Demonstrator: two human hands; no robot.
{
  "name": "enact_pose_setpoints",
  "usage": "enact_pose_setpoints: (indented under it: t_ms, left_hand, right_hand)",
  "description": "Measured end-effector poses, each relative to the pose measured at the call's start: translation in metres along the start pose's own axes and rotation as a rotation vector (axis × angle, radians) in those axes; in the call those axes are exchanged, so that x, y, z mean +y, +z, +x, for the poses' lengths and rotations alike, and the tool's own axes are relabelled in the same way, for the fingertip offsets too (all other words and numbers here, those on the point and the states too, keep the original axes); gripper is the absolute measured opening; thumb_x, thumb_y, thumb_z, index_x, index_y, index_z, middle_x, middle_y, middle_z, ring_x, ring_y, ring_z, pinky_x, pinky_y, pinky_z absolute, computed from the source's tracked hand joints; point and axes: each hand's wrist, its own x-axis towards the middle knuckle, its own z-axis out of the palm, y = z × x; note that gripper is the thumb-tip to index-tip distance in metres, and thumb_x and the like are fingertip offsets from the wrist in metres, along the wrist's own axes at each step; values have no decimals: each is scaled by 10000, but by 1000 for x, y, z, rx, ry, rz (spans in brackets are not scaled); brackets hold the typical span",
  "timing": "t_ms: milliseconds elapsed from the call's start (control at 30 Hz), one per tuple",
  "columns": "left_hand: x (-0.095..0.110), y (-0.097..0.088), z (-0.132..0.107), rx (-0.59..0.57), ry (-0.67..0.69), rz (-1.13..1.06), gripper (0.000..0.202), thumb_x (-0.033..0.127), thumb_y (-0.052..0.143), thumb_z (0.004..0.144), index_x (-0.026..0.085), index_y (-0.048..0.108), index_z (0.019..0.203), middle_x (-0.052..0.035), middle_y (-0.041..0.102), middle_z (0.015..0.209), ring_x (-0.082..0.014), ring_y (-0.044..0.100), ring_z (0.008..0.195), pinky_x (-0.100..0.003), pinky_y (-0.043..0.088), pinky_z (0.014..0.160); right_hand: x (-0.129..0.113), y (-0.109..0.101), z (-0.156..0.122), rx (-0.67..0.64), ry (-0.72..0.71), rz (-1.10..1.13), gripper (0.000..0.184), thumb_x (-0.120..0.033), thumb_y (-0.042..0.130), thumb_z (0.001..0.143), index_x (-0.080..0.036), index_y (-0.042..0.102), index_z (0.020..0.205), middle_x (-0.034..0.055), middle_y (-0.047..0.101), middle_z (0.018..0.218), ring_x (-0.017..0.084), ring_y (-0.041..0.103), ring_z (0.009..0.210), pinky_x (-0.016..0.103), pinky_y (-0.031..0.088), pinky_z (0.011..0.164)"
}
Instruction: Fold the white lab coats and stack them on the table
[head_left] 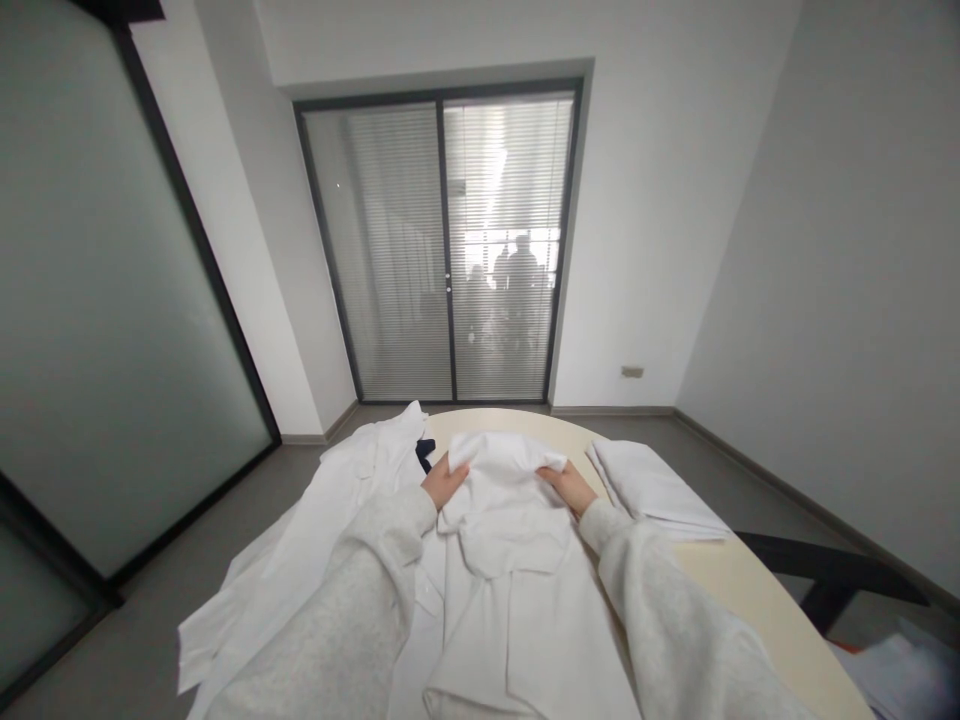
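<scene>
A white shirt lies spread on a pale round table in front of me. My left hand grips the shirt's far left part, fingers closed on the cloth. On the far right part of the same shirt, my right hand is closed on the fabric too. Between both hands the cloth bunches up into a raised fold. Both arms wear light grey sleeves.
A heap of white garments hangs over the table's left side, with a dark item beneath. Folded white cloth lies at the right. A black chair stands right of the table. Glass doors with blinds lie ahead.
</scene>
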Motion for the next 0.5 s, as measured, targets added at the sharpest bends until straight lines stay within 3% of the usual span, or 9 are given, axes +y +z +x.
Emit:
enact_pose_setpoints:
  t_ms: [167, 300, 400, 500]
  left_hand:
    - [3, -5, 4, -41, -223, -70, 284, 270, 687, 654, 129, 623, 892, -78, 675, 915, -241, 575, 996, -304, 444, 858]
    - [19, -14, 4, -47, -246, -292, 447, 177, 737, 576, 124, 565, 985, -102, 663, 964, -228, 604, 940, -301, 470, 809]
    - [28, -18, -1, -196, -303, -419, 518, 117, 751, 509, 118, 560, 990, -112, 662, 968, -248, 615, 915, -325, 481, 792]
    - [25, -19, -7, -359, -402, -456, 495, 119, 758, 494, 109, 582, 957, -118, 673, 925, -265, 628, 888, -340, 493, 768]
  right_hand:
    - [12, -10, 3, 10, 210, 63, 333, -322, 680, 560, -141, 626, 835, 81, 699, 790, 260, 640, 792, 389, 494, 773]
    - [-16, -15, 0, -21, 221, 163, 341, -273, 645, 617, -162, 603, 937, 86, 697, 852, 234, 648, 776, 349, 515, 730]
    - [-37, -18, -3, -82, 212, 182, 321, -243, 637, 633, -171, 599, 943, 97, 691, 897, 222, 648, 778, 332, 514, 733]
    - [-32, -23, -6, -169, 265, 169, 291, -204, 636, 610, -158, 604, 895, 101, 690, 895, 217, 648, 780, 334, 507, 749]
